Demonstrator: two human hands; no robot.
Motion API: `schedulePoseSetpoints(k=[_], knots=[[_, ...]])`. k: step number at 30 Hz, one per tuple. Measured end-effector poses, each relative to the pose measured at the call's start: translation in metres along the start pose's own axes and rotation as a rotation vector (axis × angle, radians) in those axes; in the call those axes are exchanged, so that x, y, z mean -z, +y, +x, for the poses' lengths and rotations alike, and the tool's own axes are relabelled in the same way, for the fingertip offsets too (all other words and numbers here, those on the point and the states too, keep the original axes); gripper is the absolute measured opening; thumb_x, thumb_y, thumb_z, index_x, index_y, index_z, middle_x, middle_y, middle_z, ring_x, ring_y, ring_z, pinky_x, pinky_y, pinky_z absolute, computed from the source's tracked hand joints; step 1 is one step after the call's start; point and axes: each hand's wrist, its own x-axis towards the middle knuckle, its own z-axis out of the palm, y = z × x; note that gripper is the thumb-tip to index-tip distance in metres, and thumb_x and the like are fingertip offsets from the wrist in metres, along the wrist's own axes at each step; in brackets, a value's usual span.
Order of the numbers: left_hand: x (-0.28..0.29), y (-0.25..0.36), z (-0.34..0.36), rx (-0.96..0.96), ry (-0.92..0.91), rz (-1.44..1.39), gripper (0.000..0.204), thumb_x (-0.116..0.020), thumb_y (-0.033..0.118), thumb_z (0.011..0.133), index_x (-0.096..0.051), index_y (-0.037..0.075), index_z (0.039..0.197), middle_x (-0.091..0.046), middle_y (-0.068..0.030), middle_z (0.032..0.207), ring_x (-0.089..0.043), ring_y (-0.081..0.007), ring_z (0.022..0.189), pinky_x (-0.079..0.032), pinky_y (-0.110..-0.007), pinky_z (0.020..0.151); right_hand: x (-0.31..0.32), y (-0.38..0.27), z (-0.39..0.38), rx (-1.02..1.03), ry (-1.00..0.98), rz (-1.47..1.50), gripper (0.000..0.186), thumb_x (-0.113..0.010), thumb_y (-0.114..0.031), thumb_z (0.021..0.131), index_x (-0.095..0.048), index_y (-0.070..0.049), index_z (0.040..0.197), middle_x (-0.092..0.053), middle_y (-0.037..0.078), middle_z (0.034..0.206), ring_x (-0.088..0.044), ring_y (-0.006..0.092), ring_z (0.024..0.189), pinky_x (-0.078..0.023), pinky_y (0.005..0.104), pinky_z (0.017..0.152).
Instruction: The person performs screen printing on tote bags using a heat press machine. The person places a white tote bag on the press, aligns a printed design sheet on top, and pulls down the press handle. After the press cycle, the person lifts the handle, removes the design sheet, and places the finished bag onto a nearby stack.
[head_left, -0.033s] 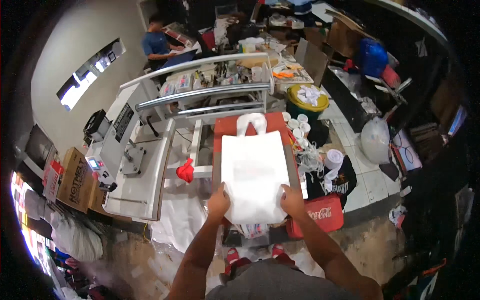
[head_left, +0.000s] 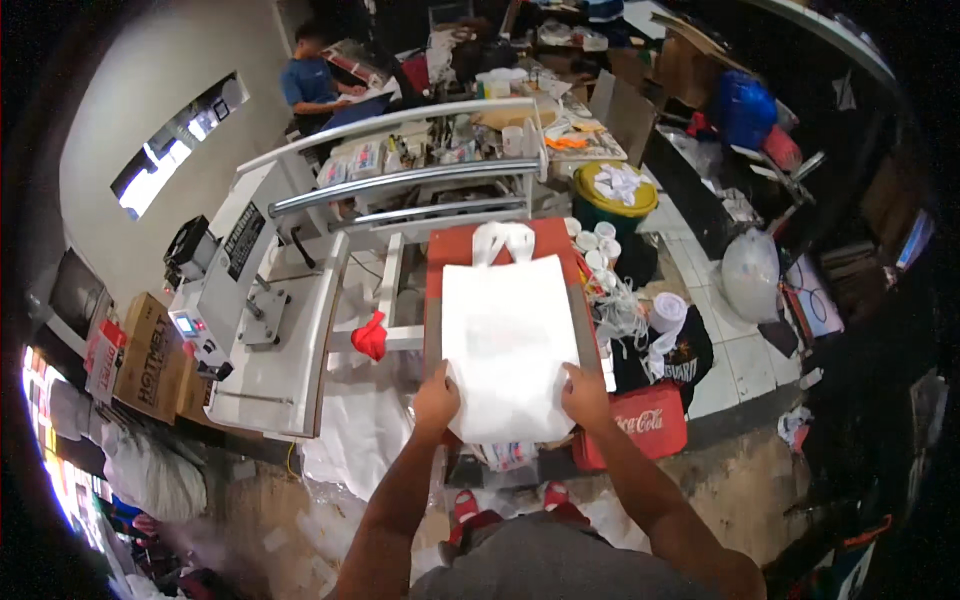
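Note:
A white tote bag [head_left: 508, 330] with two handles lies flat, handles toward the far side, on a red-and-grey press bed [head_left: 445, 235]. My left hand [head_left: 437, 398] grips the bag's lower left side with closed fingers. My right hand [head_left: 585, 398] holds the lower right side the same way. To the left stands a white press machine [head_left: 235, 290] with a small lit display. A red cloth [head_left: 370, 335] hangs on its frame beside the bed.
A co-worker [head_left: 305, 90] sits at a cluttered table [head_left: 605, 140]. Right of the bed are a yellow-lidded bucket [head_left: 640, 205], several white cups, tangled straps and a red cooler [head_left: 660, 430]. Cardboard boxes [head_left: 145, 370] stand at left; a stuffed plastic sack [head_left: 750, 280] sits at right.

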Motion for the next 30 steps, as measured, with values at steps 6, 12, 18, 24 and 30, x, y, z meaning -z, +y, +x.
schedulePoseSetpoints(k=[6,12,18,24,30], knots=[[0.019,0.000,0.000,-0.035,0.021,0.045,0.040,-0.052,0.020,0.094,-0.057,0.017,0.133,-0.067,-0.0176,0.105,-0.066,-0.0401,0.091,-0.054,-0.051,0.078,0.005,-0.012,0.005,0.019,0.010,-0.041,0.038,-0.063,-0.010,0.083,-0.065,-0.008,0.121,-0.061,0.018,0.093,-0.059,0.0386,0.089,-0.047,0.0519,0.079],[0.018,-0.002,0.004,-0.008,-0.047,-0.007,0.038,-0.051,0.019,0.096,-0.055,0.014,0.134,-0.065,-0.0173,0.115,-0.064,-0.0407,0.098,-0.054,-0.049,0.081,0.003,-0.013,0.005,0.016,0.047,-0.034,0.036,-0.064,-0.008,0.082,-0.065,-0.006,0.119,-0.058,0.018,0.092,-0.056,0.0385,0.088,-0.046,0.0501,0.078],[0.014,-0.013,0.005,0.014,-0.024,-0.099,0.034,-0.047,0.017,0.098,-0.053,0.006,0.130,-0.064,-0.0279,0.111,-0.062,-0.0469,0.100,-0.049,-0.054,0.088,0.002,-0.013,0.006,0.036,0.047,-0.018,0.036,-0.065,-0.010,0.084,-0.065,-0.007,0.119,-0.056,0.017,0.096,-0.055,0.0376,0.092,-0.046,0.0486,0.082],[0.020,0.001,0.000,0.028,0.096,-0.109,0.036,-0.056,0.020,0.094,-0.053,0.004,0.126,-0.066,-0.0256,0.102,-0.063,-0.0445,0.097,-0.050,-0.051,0.087,0.003,-0.017,0.003,-0.072,0.196,-0.006,0.038,-0.064,-0.015,0.087,-0.058,-0.003,0.123,-0.058,0.018,0.103,-0.055,0.0398,0.100,-0.044,0.0520,0.087],[0.032,0.005,-0.015,0.251,-0.020,-0.216,0.042,-0.066,0.026,0.087,-0.054,0.003,0.120,-0.068,-0.0223,0.097,-0.067,-0.0398,0.089,-0.052,-0.048,0.080,-0.001,-0.019,-0.002,-0.270,0.049,-0.079,0.043,-0.062,-0.027,0.091,-0.054,-0.002,0.126,-0.060,0.021,0.115,-0.054,0.0408,0.108,-0.041,0.0543,0.090]])
